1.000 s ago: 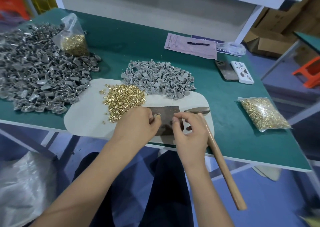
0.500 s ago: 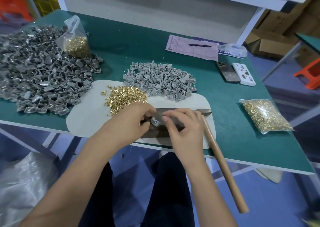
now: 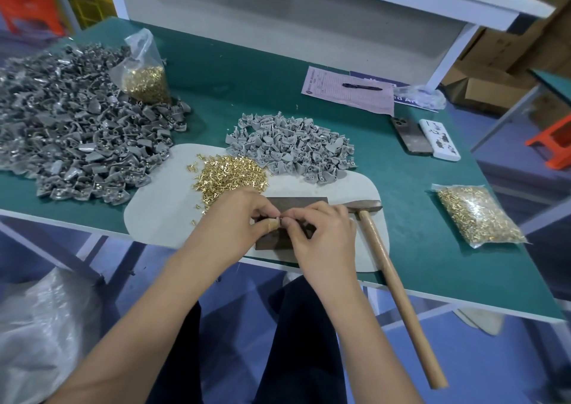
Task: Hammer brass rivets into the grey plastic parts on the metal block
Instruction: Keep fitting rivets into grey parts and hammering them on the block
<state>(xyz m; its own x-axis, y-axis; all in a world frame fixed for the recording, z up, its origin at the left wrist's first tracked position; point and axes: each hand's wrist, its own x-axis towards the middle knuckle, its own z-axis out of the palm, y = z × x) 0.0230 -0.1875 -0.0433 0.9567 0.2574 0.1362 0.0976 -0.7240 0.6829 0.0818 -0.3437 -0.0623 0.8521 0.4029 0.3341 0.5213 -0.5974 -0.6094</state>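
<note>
Both hands meet over the metal block (image 3: 296, 202), fingertips touching. The left hand (image 3: 234, 218) and the right hand (image 3: 321, 233) have their fingers curled inward, pinching a small piece between them at the block's near-left area; the piece is too small and too covered to identify with certainty. The block lies on a pale mat (image 3: 160, 212) at the near edge of the green table (image 3: 247, 88).

Just right of the block lies a hammer (image 3: 398, 286), its metal head on the mat and its wooden handle extending past the table edge toward the person. No hand touches it.

Beyond the left hand, a loose heap of brass rivets (image 3: 231, 172) sits on the mat. Behind it lies a pile of grey plastic parts (image 3: 290, 147). A larger pile of darker grey parts (image 3: 68, 131) covers the left of the table, with a bag of rivets (image 3: 145, 73) standing at its far edge. A second, sealed bag of rivets (image 3: 479, 215) lies to the right.

Farther back: two phones (image 3: 426, 136), side by side, and a printed sheet (image 3: 340, 94) with a pen (image 3: 363, 86) on it.
</note>
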